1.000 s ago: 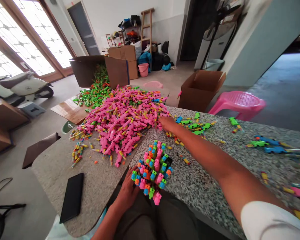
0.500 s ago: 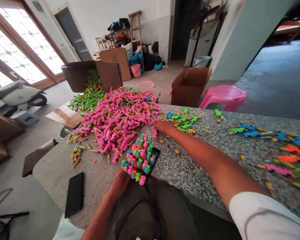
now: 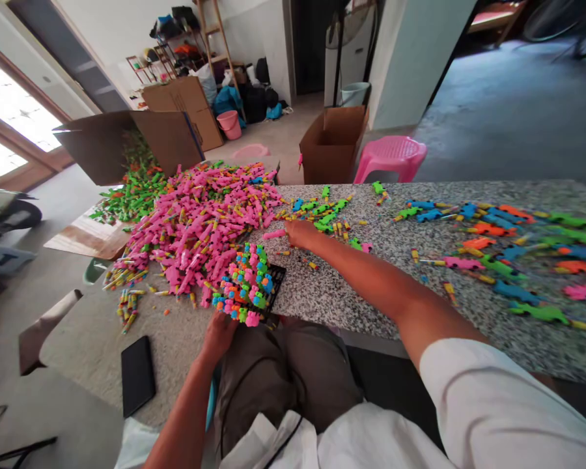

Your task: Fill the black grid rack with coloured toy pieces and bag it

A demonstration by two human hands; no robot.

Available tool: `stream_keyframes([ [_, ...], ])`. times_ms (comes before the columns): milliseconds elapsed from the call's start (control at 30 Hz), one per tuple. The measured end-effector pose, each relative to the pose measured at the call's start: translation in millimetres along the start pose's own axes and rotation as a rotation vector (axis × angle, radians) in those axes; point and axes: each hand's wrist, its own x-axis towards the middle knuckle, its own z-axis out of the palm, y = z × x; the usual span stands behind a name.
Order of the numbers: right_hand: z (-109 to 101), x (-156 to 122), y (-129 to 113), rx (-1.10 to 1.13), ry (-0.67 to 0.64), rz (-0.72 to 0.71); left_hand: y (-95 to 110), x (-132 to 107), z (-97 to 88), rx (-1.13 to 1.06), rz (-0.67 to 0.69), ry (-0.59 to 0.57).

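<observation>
My left hand point(image 3: 219, 333) is closed at the near left edge of a black gridded tray point(image 3: 277, 281), its fingers partly hidden under the tray. Small pink, green, blue and orange plastic figures point(image 3: 244, 286) stand upright in that tray. My right hand point(image 3: 299, 233) reaches over the granite table, its fingers pinched on one end of a pink plastic figure stick point(image 3: 275, 233). Left of it spreads a big pile of similar pink pieces point(image 3: 200, 215), mixed with yellow-banded ones. Green and blue pieces point(image 3: 325, 212) lie just beyond my right hand.
A tipped cardboard box point(image 3: 166, 133) spills green pieces point(image 3: 137, 185) at the back left. More coloured pieces point(image 3: 498, 228) lie along the right of the table. A black phone point(image 3: 137, 376) rests near the left edge. Behind stand an open carton point(image 3: 322, 159) and a pink stool point(image 3: 393, 153).
The view has swung to the right. My right hand has drawn slightly away from the pink pile, and a pink figure stick now shows in its fingers. My left hand stays at the tray.
</observation>
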Motion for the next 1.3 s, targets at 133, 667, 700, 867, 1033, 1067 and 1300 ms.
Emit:
stream_keyframes([
  [133, 18.2, -47.1, -20.9, 0.196, 0.079, 0.075, -0.8, 1.3, 1.7, -0.034, -0.003, -0.017],
  [667, 65.9, -108.7, -58.7, 0.318, -0.018, -0.091, 27.6, 1.9, -0.9, -0.053, 0.011, 0.026],
  [700, 66.6, -110.1, -60.7, 0.306, -0.002, -0.103, 28.3, 2.3, -1.0, -0.057, 0.017, 0.026],
  [867, 70.7, -112.9, -68.1, 0.24, -0.019, -0.101, 32.1, 4.1, -2.3, -0.082, 0.058, 0.013],
  [1033, 75.8, -111.2, -68.1, 0.203, -0.018, -0.109, 27.4, 4.2, 0.9, -0.1, 0.053, 0.032],
  [1067, 76.9, -110.7, -68.3, 0.193, -0.014, -0.112, 25.3, 4.1, 1.9, -0.102, 0.044, 0.035],
  [1300, 77.8, -110.1, -79.5, 0.142, -0.042, -0.068, 19.1, 5.0, 1.1, -0.087, 0.033, 0.01],
])
